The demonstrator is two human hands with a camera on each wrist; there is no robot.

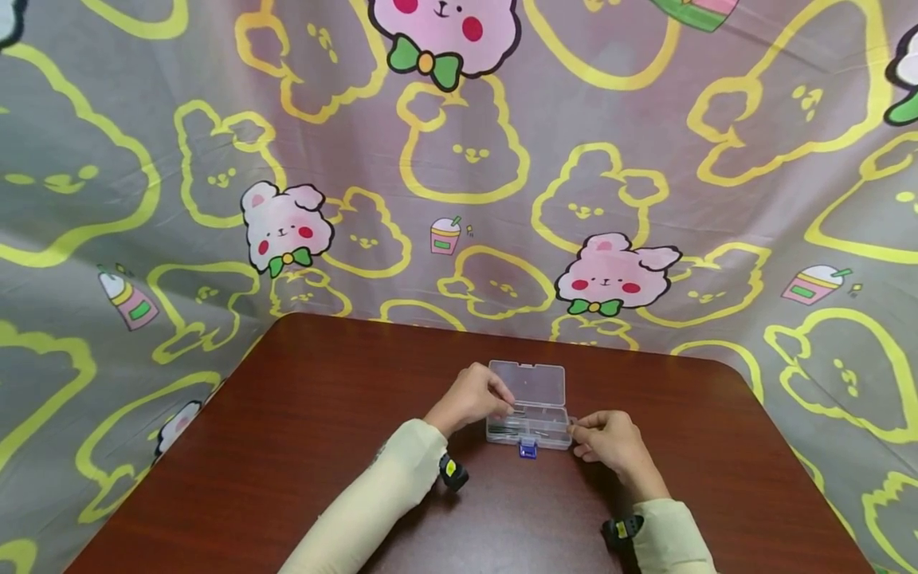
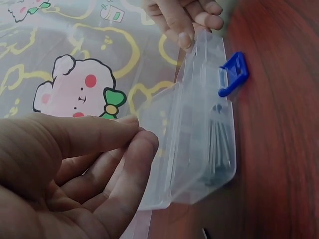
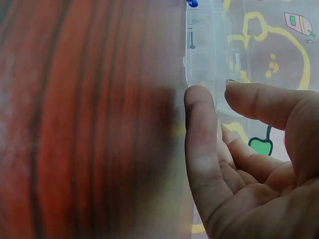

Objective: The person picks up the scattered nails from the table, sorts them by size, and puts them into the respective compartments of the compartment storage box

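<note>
A clear plastic compartment box (image 1: 552,441) sits on the table, its lid (image 1: 527,383) raised at the back and a blue latch (image 2: 237,74) at its front. Several thin metal nails (image 2: 219,144) lie in one front compartment; a single nail (image 3: 192,37) shows in another. Over the box's left part, my left hand (image 1: 476,396) has its thumb and finger pressed tip to tip, and I see nothing between them in the left wrist view. At the right end, my right hand (image 1: 610,438) grips the box's end wall between thumb and fingers.
The reddish-brown table (image 1: 344,399) stretches around the box. A patterned curtain (image 1: 473,263) hangs right behind the table's far edge and along both sides. Low in the left wrist view, a small pale tip (image 2: 205,233) shows near the table.
</note>
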